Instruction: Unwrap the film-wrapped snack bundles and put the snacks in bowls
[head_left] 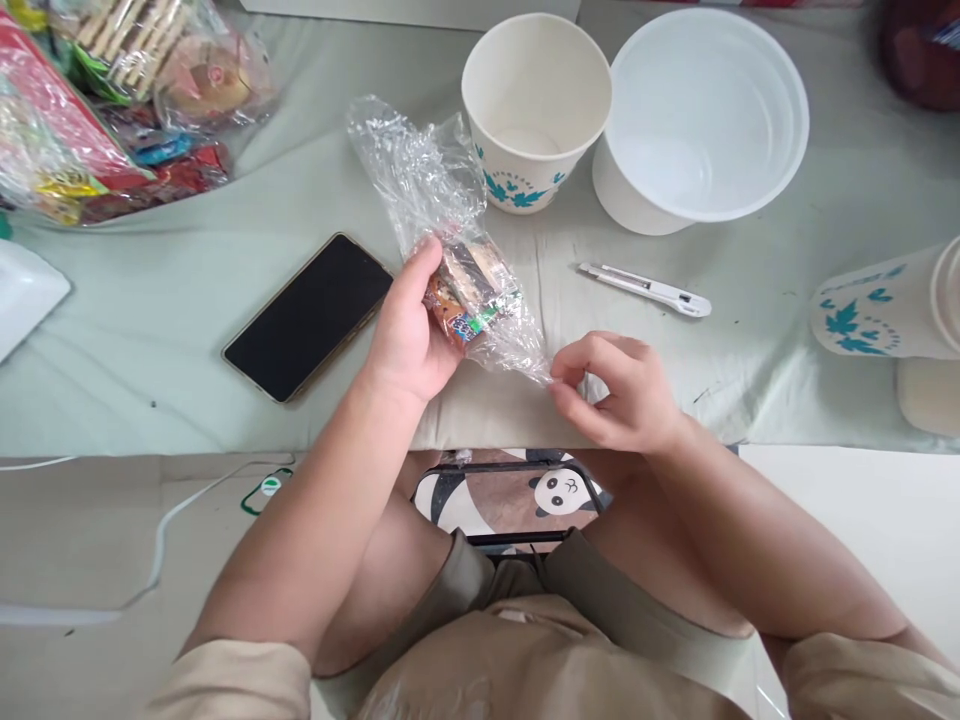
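The left hand (411,340) partly hides the packet (451,312); the left edge crops 1 white object (28,292).

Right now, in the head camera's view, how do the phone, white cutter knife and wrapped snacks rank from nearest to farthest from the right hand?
1. White cutter knife: just beyond the right hand.
2. Phone: leftward, past the left hand.
3. Wrapped snacks: far upper left.

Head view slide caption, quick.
Left hand grips a clear crinkled plastic bag with colourful contents; right hand pinches its tapered end.
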